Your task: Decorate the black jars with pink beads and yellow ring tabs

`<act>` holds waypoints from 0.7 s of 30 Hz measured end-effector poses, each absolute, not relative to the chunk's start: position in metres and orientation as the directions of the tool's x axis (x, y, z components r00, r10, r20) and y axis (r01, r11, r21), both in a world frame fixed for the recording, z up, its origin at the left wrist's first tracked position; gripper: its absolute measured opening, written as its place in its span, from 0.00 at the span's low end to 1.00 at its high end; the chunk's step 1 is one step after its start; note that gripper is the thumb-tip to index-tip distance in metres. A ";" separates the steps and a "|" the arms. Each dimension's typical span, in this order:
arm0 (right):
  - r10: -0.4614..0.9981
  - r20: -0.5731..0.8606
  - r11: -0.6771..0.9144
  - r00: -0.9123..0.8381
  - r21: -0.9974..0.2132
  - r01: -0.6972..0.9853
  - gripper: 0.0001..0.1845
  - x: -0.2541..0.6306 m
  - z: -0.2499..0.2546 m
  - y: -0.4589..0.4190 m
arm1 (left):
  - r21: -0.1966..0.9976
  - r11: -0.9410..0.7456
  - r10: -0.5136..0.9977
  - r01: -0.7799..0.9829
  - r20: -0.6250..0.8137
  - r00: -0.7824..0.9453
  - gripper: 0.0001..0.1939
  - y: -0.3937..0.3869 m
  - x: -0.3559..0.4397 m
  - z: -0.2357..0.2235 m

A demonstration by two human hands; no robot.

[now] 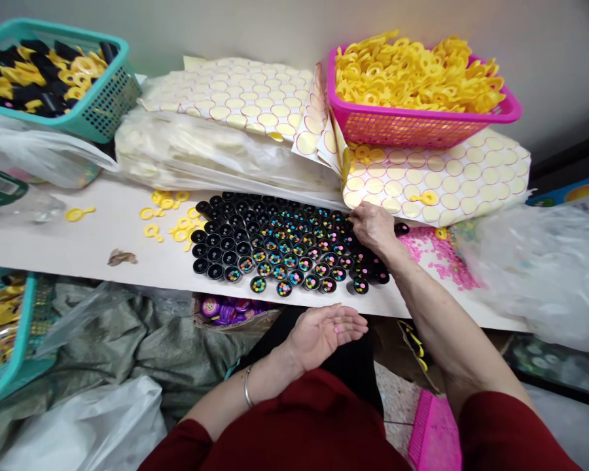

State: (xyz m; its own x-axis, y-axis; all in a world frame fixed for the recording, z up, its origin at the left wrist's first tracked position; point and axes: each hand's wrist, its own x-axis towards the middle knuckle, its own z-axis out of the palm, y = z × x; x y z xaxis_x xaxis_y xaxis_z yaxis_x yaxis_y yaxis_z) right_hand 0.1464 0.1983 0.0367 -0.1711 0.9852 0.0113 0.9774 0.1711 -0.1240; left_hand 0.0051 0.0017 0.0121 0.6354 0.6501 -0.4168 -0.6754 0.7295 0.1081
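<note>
Counter (78,252) carries a close-packed block of black cups (228,244), mouths up. Cups at the left look dark inside; many through the middle and near side show coloured beads (283,288), several with a pink piece on top. Right hand (374,227) reaches over the far right part of the block, palm down, fingers bent toward the cups; fingertips hidden, so cannot tell if anything is gripped. Left hand (322,332) is off the near edge, palm up, loosely open, a small pink piece resting by the fingers, nothing clenched. Step in hand, by my reading: fine fingerwork at single cups, right hand in among them, left held out as a dish. Any move here calls for a light fingertip touch from above, as neighbours stand near enough to be knocked. Pink pieces (451,265) lie scattered right of the block; yellow ring pieces (180,233) left of it. Pink basket (422,119) of yellow pieces sits far right, on sticker sheets (402,173); teal basket (95,88) far left.
</note>
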 end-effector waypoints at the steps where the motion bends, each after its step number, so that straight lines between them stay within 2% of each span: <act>1: 0.985 0.001 0.171 -0.172 -0.126 0.977 0.15 0.147 0.037 0.199 | 0.105 0.730 0.648 -0.675 -0.420 0.635 0.17 0.002 0.005 0.012; 5: 0.983 0.049 0.185 -0.179 -0.226 0.956 0.13 0.154 0.037 0.201 | 0.096 0.732 0.646 -0.675 -0.412 0.642 0.17 0.003 0.005 0.011; 10: 0.929 0.329 0.325 -0.171 -0.499 0.804 0.09 0.165 0.053 0.158 | 0.066 0.716 0.659 -0.695 -0.393 0.642 0.27 0.010 -0.001 0.017; 12: 0.904 0.337 0.419 -0.264 -0.572 0.705 0.07 0.162 0.064 0.122 | 0.049 0.701 0.671 -0.711 -0.384 0.635 0.33 0.014 -0.003 0.022; 15: 0.840 0.267 0.520 -0.472 -0.645 0.561 0.07 0.152 0.072 0.067 | 0.011 0.663 0.698 -0.748 -0.371 0.613 0.38 0.018 -0.004 0.028; 18: 0.796 0.253 0.567 -0.550 -0.630 0.531 0.09 0.142 0.064 0.027 | -0.006 0.643 0.704 -0.766 -0.389 0.594 0.40 0.019 -0.004 0.030; 21: 0.787 0.285 0.608 -0.547 -0.512 0.607 0.09 0.138 0.047 0.011 | 0.004 0.653 0.691 -0.758 -0.413 0.593 0.42 0.018 -0.004 0.031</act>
State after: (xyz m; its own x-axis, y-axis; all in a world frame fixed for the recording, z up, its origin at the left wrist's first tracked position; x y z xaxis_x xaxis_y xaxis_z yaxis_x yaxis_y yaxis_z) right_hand 0.1380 0.0105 0.0468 -0.5469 0.7870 0.2854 0.6073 0.6076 -0.5118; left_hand -0.0041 0.0184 0.0308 0.5930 0.6910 -0.4134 -0.7577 0.6525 0.0037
